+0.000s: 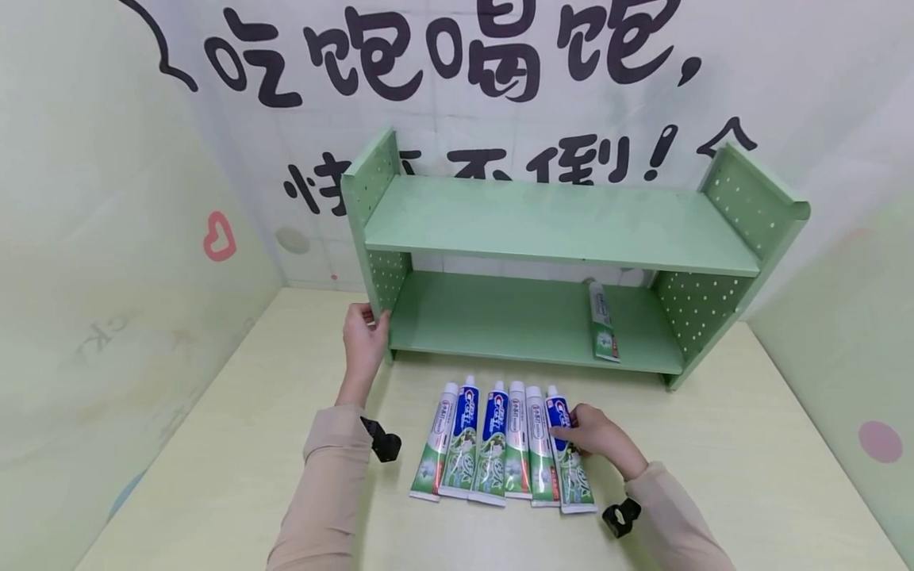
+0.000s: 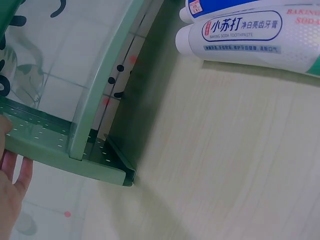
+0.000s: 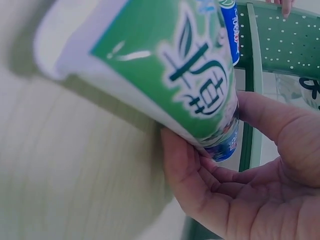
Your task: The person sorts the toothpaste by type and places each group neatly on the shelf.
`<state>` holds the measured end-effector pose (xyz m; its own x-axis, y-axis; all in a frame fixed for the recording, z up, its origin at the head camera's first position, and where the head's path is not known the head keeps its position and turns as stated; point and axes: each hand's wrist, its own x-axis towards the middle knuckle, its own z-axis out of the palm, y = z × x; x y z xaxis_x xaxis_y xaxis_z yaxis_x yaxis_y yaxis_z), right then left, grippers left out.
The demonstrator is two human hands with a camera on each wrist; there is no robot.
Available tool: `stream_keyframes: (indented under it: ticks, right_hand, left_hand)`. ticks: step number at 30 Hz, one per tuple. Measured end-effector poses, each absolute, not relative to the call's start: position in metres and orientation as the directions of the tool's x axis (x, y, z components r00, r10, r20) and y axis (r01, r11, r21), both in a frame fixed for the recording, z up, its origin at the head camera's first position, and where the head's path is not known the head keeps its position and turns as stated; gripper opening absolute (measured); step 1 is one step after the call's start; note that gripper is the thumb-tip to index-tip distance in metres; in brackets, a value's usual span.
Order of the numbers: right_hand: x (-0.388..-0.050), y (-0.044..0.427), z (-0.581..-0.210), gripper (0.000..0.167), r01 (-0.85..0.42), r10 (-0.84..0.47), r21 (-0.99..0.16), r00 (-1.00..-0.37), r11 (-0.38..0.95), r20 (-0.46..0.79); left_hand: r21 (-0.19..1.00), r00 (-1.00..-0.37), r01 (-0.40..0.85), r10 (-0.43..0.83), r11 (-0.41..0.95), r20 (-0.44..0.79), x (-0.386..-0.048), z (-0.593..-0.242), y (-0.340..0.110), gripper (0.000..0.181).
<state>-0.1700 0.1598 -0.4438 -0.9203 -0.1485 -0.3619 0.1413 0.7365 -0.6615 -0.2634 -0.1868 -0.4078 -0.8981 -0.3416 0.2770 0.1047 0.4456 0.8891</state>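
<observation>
My left hand [image 1: 364,342] grips the front edge of the left side panel of a green two-tier shelf [image 1: 564,218]; its fingers [image 2: 23,177] show at that panel in the left wrist view. With thumb and fingers on either side, my right hand [image 1: 601,434] pinches a blue-and-green toothpaste tube [image 1: 574,476], the rightmost in a row on the table. The right wrist view shows this tube [image 3: 165,75] close up, its flat end toward the camera. Left of it lie several more tubes, among them a white-and-green baking soda toothpaste tube [image 1: 540,452] and a blue-capped-label tube [image 1: 493,444].
One toothpaste tube [image 1: 602,321] lies on the lower shelf board [image 1: 493,317], right of its middle. The shelf stands at the back of the pale wooden table [image 1: 236,444], before a wall [image 1: 457,119] with large black lettering. Side walls flank the table.
</observation>
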Motion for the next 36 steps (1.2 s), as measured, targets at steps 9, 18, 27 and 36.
stream_keyframes:
  ticks: [9,18,27,36]
  right_hand:
    - [-0.173,0.160,-0.433,0.027,0.141,-0.141,-0.669,-0.926,0.729,-0.349]
    - [-0.172,0.163,-0.415,0.027,0.131,-0.154,-0.676,-0.926,0.725,-0.344]
    - [-0.175,0.168,-0.388,0.033,0.079,-0.201,-0.679,-0.924,0.730,-0.325]
    - [-0.175,0.171,-0.365,0.034,0.037,-0.237,-0.684,-0.923,0.729,-0.302]
  left_hand:
    - [0.895,-0.908,0.079,-0.340,0.438,0.246,-0.264,-0.407,-0.188,0.032]
    - [0.897,-0.917,0.065,-0.328,0.437,0.226,-0.264,-0.405,-0.188,0.033]
    - [0.896,-0.919,0.072,-0.319,0.438,0.231,-0.264,-0.407,-0.188,0.032]
    - [0.898,-0.921,0.064,-0.321,0.435,0.221,-0.265,-0.406,-0.188,0.033]
